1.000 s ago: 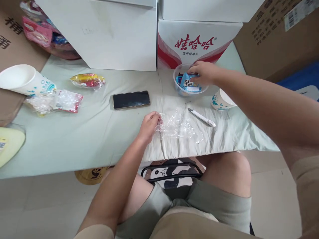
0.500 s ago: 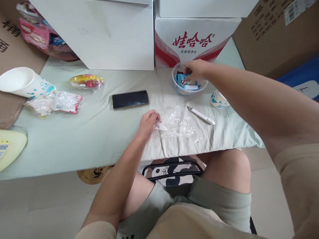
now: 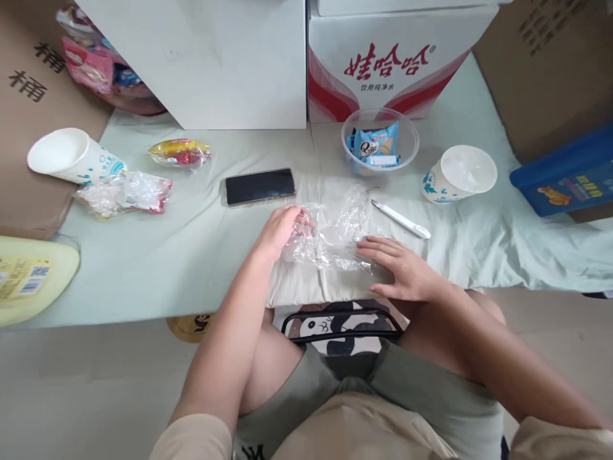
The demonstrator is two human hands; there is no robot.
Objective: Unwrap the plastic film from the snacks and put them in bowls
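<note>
A crumpled clear plastic bag [image 3: 335, 236] lies on the cloth near the table's front edge, between my hands. At its left end, my left hand [image 3: 282, 231] has its fingers loosely curved and apart, partly seen through the film. My right hand [image 3: 402, 265] is spread open, palm down, with its fingertips at the bag's right edge. Just beyond that hand is a white utility knife [image 3: 401, 219]. Farther back, a clear plastic bowl [image 3: 409, 150] contains several blue-wrapped snacks [image 3: 378, 145].
A phone [image 3: 260, 186] lies left of the bag. Paper cups stand at right [image 3: 467, 172] and lean at far left [image 3: 71, 156]. Wrapped snacks [image 3: 179, 153] and packets [image 3: 143, 191] are on the left. White cartons [image 3: 383, 64] line the back; a pale yellow bottle [image 3: 38, 278] lies front left.
My right hand has left the bowl and come down to the right edge of the plastic bag, opening out. My left hand's fingers have loosened at the bag. The view has shifted slightly.
</note>
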